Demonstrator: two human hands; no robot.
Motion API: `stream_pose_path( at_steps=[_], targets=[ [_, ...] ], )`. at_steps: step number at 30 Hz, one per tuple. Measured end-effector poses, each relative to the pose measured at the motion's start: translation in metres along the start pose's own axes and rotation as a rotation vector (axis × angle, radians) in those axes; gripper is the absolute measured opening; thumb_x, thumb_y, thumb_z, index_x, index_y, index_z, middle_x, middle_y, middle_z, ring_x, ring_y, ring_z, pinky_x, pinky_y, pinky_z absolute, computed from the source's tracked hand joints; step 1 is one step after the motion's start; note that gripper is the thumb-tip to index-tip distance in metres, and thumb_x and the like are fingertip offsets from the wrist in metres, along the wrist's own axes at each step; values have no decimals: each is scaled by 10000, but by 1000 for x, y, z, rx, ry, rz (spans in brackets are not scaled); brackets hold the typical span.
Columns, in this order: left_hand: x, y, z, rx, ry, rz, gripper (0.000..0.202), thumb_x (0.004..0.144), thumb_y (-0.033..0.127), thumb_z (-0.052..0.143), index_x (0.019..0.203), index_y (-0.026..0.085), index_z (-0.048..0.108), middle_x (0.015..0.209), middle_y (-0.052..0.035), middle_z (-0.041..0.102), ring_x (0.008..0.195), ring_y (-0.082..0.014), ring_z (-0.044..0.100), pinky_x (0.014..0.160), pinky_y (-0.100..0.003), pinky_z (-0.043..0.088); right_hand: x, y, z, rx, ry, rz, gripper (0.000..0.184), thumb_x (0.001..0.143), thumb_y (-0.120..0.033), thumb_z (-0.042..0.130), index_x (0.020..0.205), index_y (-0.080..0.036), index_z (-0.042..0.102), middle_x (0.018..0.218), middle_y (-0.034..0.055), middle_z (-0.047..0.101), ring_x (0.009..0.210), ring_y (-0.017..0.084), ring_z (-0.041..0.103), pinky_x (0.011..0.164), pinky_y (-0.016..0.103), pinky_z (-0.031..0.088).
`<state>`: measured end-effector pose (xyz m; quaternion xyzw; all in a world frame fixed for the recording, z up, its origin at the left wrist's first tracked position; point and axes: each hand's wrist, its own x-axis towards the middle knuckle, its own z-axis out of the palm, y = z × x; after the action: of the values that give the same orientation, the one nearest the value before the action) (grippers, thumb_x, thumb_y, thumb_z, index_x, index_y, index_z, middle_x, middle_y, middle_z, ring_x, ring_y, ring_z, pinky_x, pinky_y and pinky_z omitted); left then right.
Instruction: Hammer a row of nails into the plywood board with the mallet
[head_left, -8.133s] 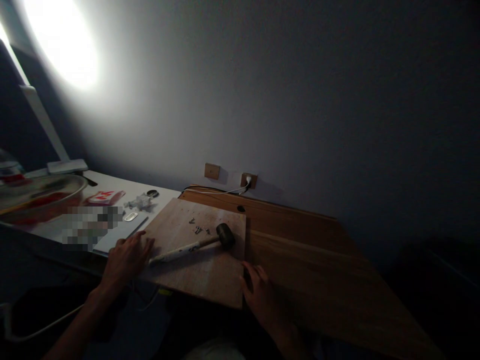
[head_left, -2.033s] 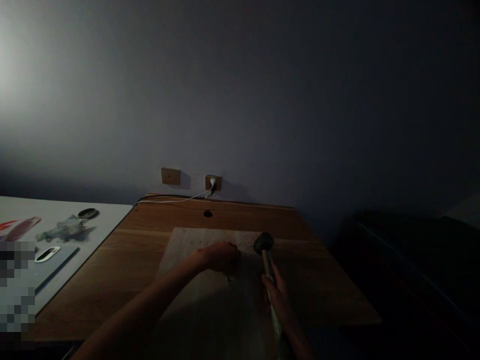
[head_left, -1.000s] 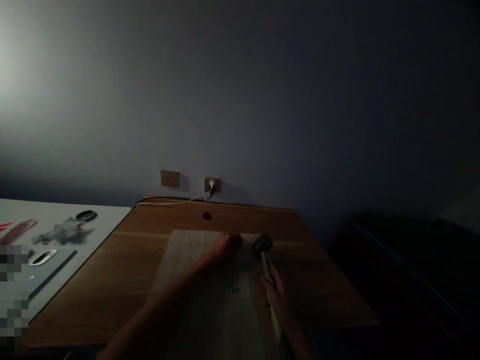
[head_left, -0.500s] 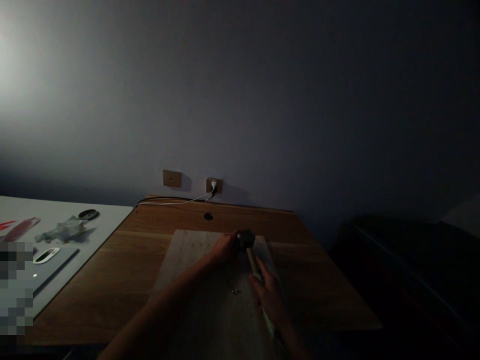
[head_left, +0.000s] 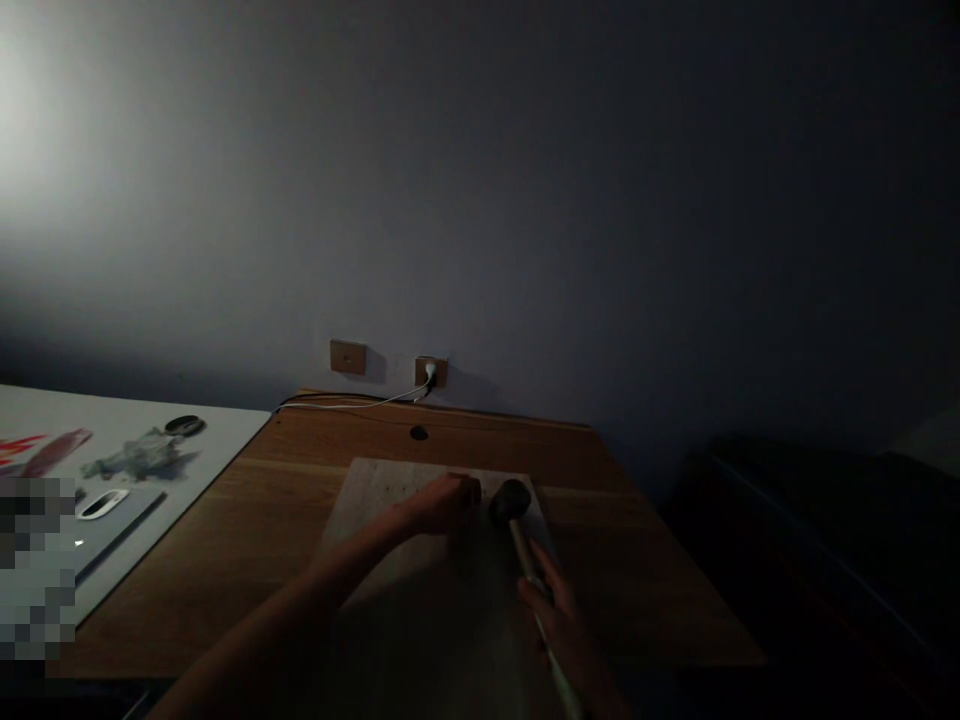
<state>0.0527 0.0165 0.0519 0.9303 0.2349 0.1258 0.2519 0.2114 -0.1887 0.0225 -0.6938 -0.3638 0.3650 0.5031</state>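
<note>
My right hand (head_left: 553, 605) is wrapped round the handle of a mallet (head_left: 511, 503) with a thick dark head and a pale wooden shaft. The mallet's head is just right of my left hand, over the far right part of a pale wooden board (head_left: 375, 500). My left hand (head_left: 446, 502) is at the far part of the board with its fingers pinched together. Whatever is between those fingers is too dark and small to make out. A few small marks or bits show on the board near its far edge.
The board lies on a brown wooden table (head_left: 270, 520). At left a white table (head_left: 232, 425) holds a grey scale-like device (head_left: 124, 530), crumpled clear plastic (head_left: 146, 455) and a dark round object (head_left: 184, 426). Cables run to a wall socket (head_left: 431, 372).
The mallet's head has moved right and nearer to me, away from my left hand. My right hand has come back with it. Small shiny bits on the board's middle no longer show.
</note>
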Motion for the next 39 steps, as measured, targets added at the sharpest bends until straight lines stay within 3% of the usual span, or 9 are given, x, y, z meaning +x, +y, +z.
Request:
stream_pose_path(
  at_steps=[4,8,12,16,22,27,31,35,39],
  targets=[
    [-20,15,-13,193,-201,96,128,734,239,691,845,178,669,878,-76,726,761,-220,675,627,-266,477,-7,16,-1,23,-23,63,820,794,-558,636,1510,-195,471,624,-28,611,392,113,456,380,223,367],
    [-25,25,-8,295,-216,84,112,778,212,634,867,165,685,834,-109,738,736,-267,702,586,-293,474,-7,20,1,-13,-35,76,853,778,-593,637,1517,-202,464,548,-41,575,395,147,491,389,245,388],
    [-21,25,-8,273,-201,69,71,771,142,616,741,171,673,782,-90,735,738,-246,701,624,-278,478,-5,19,0,-10,-19,73,852,742,-615,658,1488,-234,503,758,28,706,502,183,594,460,285,469],
    [-11,10,-12,72,-41,12,115,749,91,599,772,165,685,828,-47,738,753,-178,670,703,-243,482,-4,19,0,9,36,-17,742,715,-601,701,1382,-288,609,1009,64,740,761,231,691,611,304,538],
    [6,-17,7,-123,246,-143,225,742,41,559,857,150,718,880,-40,743,813,-161,656,761,-252,486,-5,24,-3,5,-21,63,741,777,-577,660,1443,-268,557,835,49,736,654,241,673,554,322,524],
    [8,-24,23,-183,336,-126,161,740,47,591,794,138,712,822,-50,731,775,-169,648,726,-262,472,0,28,-5,-45,28,-30,719,756,-575,684,1394,-254,603,1263,89,700,1163,298,637,927,363,526],
    [6,-26,25,-192,375,-147,140,738,60,605,782,141,710,787,-42,716,745,-168,632,708,-262,464,1,30,-5,-67,38,-56,675,786,-554,660,1381,-237,617,1381,88,640,1299,303,555,1027,366,475],
    [3,-27,25,-202,385,-135,127,740,65,607,774,143,701,766,-30,703,737,-163,632,685,-252,437,-3,25,-4,-63,37,-61,669,795,-527,650,1391,-224,611,1323,100,669,1216,296,610,978,359,499],
    [2,-26,24,-235,374,-126,120,767,85,589,786,145,691,769,-25,693,729,-156,620,679,-250,426,-6,21,-3,-60,-30,58,752,825,-560,595,1493,-228,499,896,65,738,755,258,688,663,348,543]
  ],
)
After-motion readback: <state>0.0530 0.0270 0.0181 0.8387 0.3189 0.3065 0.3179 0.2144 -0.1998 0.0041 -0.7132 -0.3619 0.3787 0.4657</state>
